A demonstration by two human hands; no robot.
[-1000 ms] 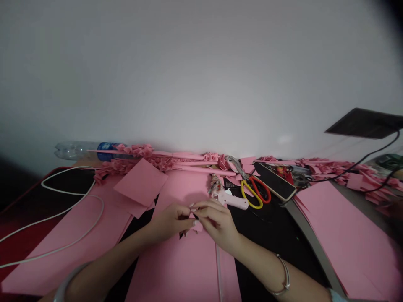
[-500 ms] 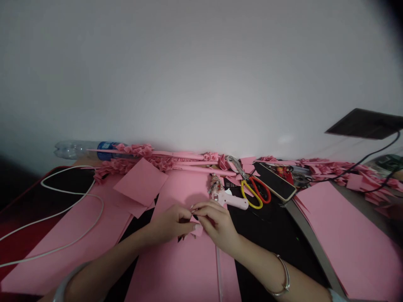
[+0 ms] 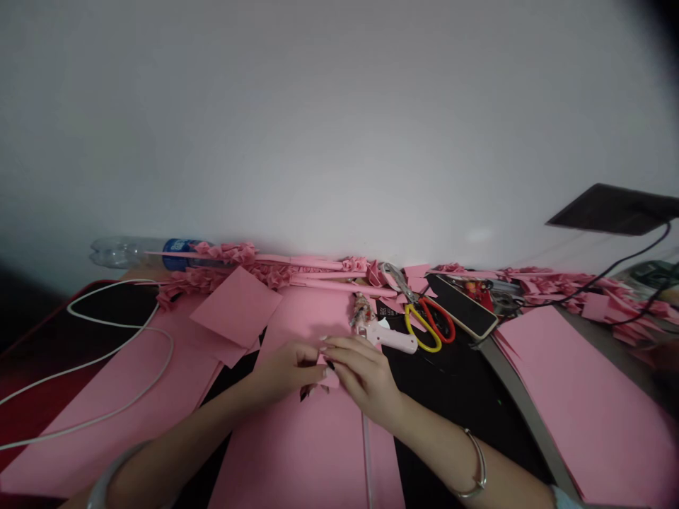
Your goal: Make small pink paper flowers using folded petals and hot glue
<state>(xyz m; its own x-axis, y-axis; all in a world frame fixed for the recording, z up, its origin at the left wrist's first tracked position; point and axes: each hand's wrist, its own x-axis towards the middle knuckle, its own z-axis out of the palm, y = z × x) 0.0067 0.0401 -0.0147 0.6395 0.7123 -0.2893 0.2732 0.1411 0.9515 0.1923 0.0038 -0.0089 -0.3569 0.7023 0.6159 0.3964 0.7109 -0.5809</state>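
Note:
A small folded piece of pink paper [image 3: 329, 379] is pinched between my two hands, its lower part partly hidden by my fingers. My left hand [image 3: 286, 369] grips it from the left, thumb on top. From the right, the closed fingertips of my right hand [image 3: 366, 371] meet it. Both hands are just above a large pink sheet [image 3: 297, 452]. A clear thin stick [image 3: 367, 459] lies on that sheet, running down from under my right hand. Close beyond my right hand lies a pale pink glue gun [image 3: 390, 336].
Scissors with yellow and red handles [image 3: 424, 326] and a phone [image 3: 464, 305] lie to the right of the glue gun. Folded pink paper flowers [image 3: 223, 279] line the wall near a plastic bottle [image 3: 127, 252]. A white cable [image 3: 127, 403] crosses the left; pink sheets [image 3: 588, 403] lie right.
My hands stay together on the folded paper, with only a slight shift of the fingers. My left fingers curl slightly more around it, and the other things stay in place.

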